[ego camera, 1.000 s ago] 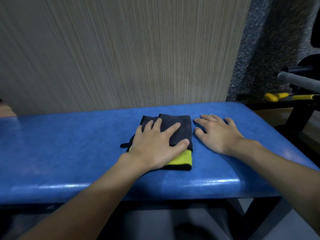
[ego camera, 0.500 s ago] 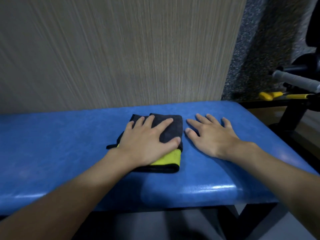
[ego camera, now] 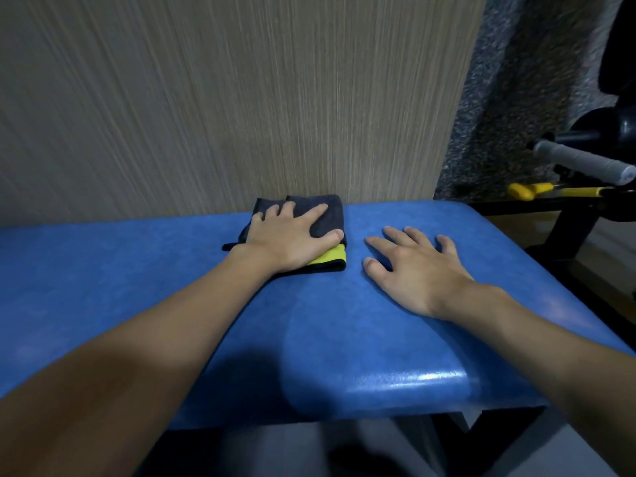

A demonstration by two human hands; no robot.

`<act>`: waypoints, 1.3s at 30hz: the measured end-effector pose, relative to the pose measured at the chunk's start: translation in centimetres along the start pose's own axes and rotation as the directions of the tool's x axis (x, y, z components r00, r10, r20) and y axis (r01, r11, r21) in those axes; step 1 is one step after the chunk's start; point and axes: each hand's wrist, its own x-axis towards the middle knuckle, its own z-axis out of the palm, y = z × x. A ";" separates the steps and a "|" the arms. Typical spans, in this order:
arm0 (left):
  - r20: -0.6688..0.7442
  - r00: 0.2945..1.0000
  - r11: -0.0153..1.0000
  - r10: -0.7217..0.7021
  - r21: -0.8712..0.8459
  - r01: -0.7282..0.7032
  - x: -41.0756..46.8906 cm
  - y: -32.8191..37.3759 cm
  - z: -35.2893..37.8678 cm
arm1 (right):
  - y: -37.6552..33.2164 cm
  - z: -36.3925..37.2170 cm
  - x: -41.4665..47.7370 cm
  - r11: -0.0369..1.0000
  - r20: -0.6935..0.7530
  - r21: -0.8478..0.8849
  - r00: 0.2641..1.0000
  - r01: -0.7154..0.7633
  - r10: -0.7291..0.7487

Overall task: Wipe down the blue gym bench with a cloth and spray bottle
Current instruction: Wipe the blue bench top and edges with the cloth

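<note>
The soft cloth (ego camera: 334,210) (light, perhaps damp) is pressed mid-fold by the flat, spread left hand (ego camera: 289,242). The right hand (ego camera: 416,273) is laid open on the bench (ego camera: 137,270), with nothing held.

Bench (ego camera: 103,270): bare blue padding runs wide to the left of your left hand (ego camera: 292,239), and also toward you as far as the near edge.
Wall panel (ego camera: 241,98): stands directly behind the bench's far edge. The cloth (ego camera: 327,215) under your left hand lies at that edge, so you have no room forward there.
Right hand (ego camera: 416,270): flat on the padding just beside the cloth, in the way of any rightward sweep.
Right end: a black frame (ego camera: 568,222), a grey-wrapped bar (ego camera: 581,161) and a yellow-handled tool (ego camera: 557,191) stand past the bench end.
</note>
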 end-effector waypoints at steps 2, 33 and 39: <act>0.007 1.000 1.000 0.021 0.005 -0.021 -2.5 0.4 -0.2 | 0.0 -0.1 0.0 1.000 0.009 0.000 1.000 -0.005 0.005; 0.013 0.998 0.997 -0.069 -0.031 0.069 1.9 -1.1 -0.3 | -1.8 0.5 0.0 0.998 -0.019 0.007 0.998 0.067 -0.067; -0.017 0.999 0.999 -0.045 -0.023 0.044 0.4 -1.3 0.2 | -1.9 0.3 -0.3 0.998 -0.010 0.015 0.998 0.060 -0.060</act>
